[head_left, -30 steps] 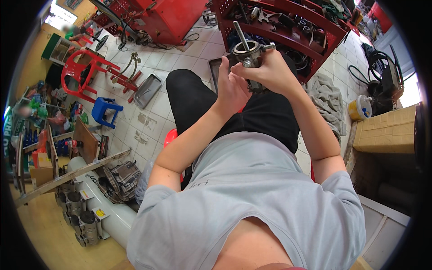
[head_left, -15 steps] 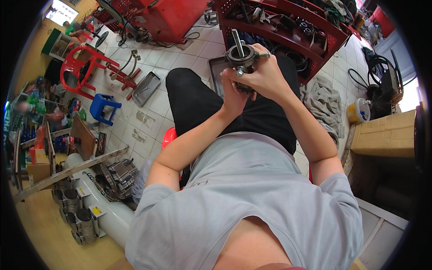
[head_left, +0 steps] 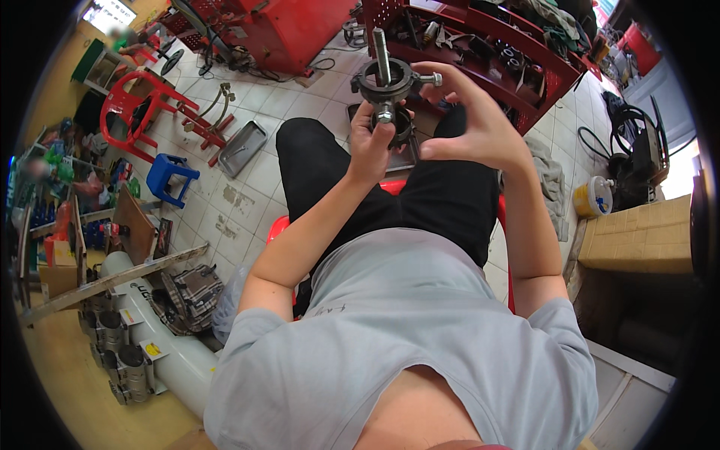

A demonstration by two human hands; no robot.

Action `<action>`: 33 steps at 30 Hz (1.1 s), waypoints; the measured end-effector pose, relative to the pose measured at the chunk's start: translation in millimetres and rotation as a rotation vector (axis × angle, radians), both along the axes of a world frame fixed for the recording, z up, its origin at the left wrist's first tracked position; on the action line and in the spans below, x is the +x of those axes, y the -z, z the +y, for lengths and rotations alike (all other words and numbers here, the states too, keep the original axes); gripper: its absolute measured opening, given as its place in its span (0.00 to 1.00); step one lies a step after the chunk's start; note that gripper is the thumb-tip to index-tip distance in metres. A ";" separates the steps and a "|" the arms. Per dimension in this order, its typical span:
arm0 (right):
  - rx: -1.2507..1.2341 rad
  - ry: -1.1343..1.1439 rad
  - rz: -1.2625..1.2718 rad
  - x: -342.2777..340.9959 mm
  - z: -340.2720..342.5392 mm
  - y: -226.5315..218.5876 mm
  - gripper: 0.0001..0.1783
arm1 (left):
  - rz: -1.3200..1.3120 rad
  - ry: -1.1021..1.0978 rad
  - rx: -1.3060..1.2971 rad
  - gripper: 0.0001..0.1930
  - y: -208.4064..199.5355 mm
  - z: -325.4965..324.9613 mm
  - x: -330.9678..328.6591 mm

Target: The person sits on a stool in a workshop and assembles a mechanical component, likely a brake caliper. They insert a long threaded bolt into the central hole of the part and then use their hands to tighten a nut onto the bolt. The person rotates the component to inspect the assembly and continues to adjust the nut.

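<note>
Above my lap, a dark metal ring clamp stands roughly upright, with a second ring lower down. A long threaded rod sticks up past its top ring, and bolts jut out from its sides. My left hand is closed around the lower left of the clamp, the thumb by the front bolt. My right hand is open to the right of it, thumb and fingers wide apart. Its fingertips are close to the side bolt; whether they touch it I cannot tell.
Ahead is a red tool cart with tools and parts on its shelves. A grey metal tray, a blue stool and a red chair stand to the left. To the right are a grey cloth, a white tub and a cardboard box.
My right hand has let go of the clamp and opened, moving to the right. My left hand has shifted slightly left and away from me with the clamp.
</note>
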State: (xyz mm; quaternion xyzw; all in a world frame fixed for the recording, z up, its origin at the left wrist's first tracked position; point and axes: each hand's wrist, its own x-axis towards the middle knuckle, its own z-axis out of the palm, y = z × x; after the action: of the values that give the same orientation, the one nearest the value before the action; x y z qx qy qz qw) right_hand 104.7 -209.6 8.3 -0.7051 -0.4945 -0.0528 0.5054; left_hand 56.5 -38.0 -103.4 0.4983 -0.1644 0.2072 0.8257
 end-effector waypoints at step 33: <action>0.338 -0.049 0.282 -36.1 -3.5 -22.3 0.09 | -0.219 -0.006 0.023 0.38 -14.7 6.0 -5.3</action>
State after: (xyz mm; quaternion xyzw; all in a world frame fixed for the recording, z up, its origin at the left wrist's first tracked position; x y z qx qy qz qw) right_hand 68.6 -213.1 30.6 -0.5985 -0.4204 -0.0235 0.6816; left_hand 51.2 -32.0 -88.6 0.4827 -0.2544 0.2607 0.7964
